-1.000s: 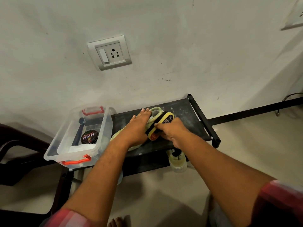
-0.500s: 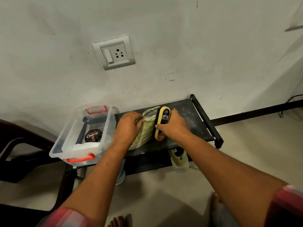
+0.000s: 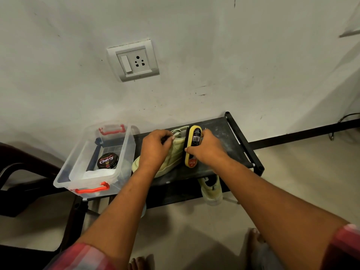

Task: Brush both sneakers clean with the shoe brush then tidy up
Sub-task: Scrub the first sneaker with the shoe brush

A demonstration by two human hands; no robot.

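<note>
A pale green sneaker [image 3: 173, 152] lies tilted on its side on the black shelf [image 3: 228, 133]. My left hand [image 3: 155, 149] grips its collar and holds it down. A yellow shoe brush [image 3: 192, 145] stands on edge, bristles pressed against the sneaker's right side, with my right hand [image 3: 208, 149] closed around it. The second pale green sneaker [image 3: 211, 190] sits on the lower level under the shelf, partly hidden by the shelf edge and my right arm.
A clear plastic box [image 3: 124, 152] with red handles stands on the shelf's left end, holding a black Cherry polish tin [image 3: 107, 160] and a white cloth [image 3: 99, 174]. A dark chair [image 3: 23, 172] is at the left. The wall with a socket [image 3: 134, 60] is close behind.
The sneaker has been tipped from lying flat onto its side. My left hand moved from its top to its collar. The brush swung from crosswise to standing lengthwise along the sneaker's right side.
</note>
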